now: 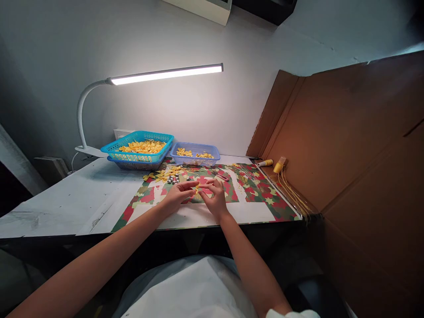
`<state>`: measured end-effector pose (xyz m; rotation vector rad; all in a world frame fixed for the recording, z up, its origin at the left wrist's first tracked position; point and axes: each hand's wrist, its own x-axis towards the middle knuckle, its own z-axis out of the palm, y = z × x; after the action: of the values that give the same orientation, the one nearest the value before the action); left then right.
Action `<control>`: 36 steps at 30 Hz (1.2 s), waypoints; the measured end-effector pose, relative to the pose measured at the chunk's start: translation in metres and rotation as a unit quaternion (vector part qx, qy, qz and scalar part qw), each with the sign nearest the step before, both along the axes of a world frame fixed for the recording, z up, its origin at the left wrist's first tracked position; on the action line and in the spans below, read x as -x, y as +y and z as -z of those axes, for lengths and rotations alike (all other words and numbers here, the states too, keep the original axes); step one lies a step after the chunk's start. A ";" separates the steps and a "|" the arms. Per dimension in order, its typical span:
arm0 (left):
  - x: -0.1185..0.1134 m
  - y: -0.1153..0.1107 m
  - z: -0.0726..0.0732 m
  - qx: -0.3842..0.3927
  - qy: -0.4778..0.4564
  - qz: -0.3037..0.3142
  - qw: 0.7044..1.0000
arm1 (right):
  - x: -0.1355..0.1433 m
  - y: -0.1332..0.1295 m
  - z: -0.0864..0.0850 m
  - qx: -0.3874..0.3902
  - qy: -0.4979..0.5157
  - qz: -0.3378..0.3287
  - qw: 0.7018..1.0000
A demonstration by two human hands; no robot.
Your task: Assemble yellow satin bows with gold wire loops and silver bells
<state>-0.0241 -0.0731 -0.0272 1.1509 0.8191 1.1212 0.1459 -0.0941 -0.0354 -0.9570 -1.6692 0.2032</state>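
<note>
My left hand (pixel 179 195) and my right hand (pixel 214 196) meet over the patterned sheet near the table's front. Between their fingertips is a small yellow ribbon bow (pixel 197 189), pinched from both sides and partly covered by the fingers. Just beyond my left hand, several silver bells (pixel 172 179) lie loose beside a pile of yellow bows (pixel 162 175). Behind my right hand rests a small pink-handled tool (pixel 221 176), perhaps thread snips.
A turquoise basket (pixel 139 156) full of yellow bows is stacked on a blue one; a periwinkle basket (pixel 194 161) stands beside it. A lit lamp (pixel 165 74) arches overhead. Cardboard (pixel 347 132) walls the right side, near a yellow spool (pixel 280 165) and hanging cords (pixel 293 190).
</note>
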 end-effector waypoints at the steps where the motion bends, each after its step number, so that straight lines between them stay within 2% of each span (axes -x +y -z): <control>1: 0.000 0.000 0.001 -0.010 0.006 0.005 1.000 | 0.001 0.001 0.001 0.003 -0.010 -0.005 1.000; 7: 0.000 0.001 0.002 -0.068 0.031 0.032 0.997 | 0.002 0.003 0.002 0.026 -0.008 -0.024 0.999; 16: -0.001 -0.001 -0.002 -0.097 0.058 0.050 0.992 | 0.003 -0.002 -0.002 0.048 0.002 -0.039 0.998; 28: -0.002 0.008 0.011 -0.137 0.073 0.064 0.986 | 0.002 -0.002 -0.004 0.082 -0.002 -0.067 0.994; 36: -0.001 0.007 0.010 -0.149 0.098 0.064 0.982 | 0.001 -0.001 -0.001 0.063 -0.007 -0.041 0.997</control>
<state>-0.0226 -0.0659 -0.0367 1.5625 0.7302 1.0563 0.1445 -0.0947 -0.0346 -0.9861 -1.7268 0.3599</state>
